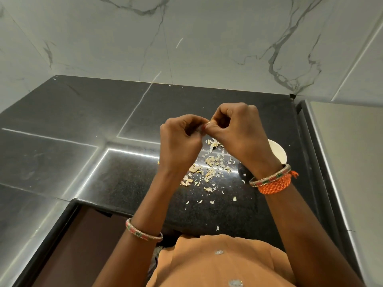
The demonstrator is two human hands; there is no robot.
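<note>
My left hand [180,139] and my right hand [236,129] are raised together above the black countertop [128,179], fingers curled. Between their fingertips they pinch a small pale garlic clove [207,123], mostly hidden by the fingers. Below the hands lies a scatter of papery garlic skins [209,168] on the counter. A white bowl [278,152] sits behind my right wrist, largely covered by it; its contents are out of sight.
A marble-patterned wall [186,38] backs the counter. A pale steel surface [352,162] runs along the right side. The counter's front edge steps down to a dark brown area [83,245] at lower left. Bangles and an orange thread circle my wrists.
</note>
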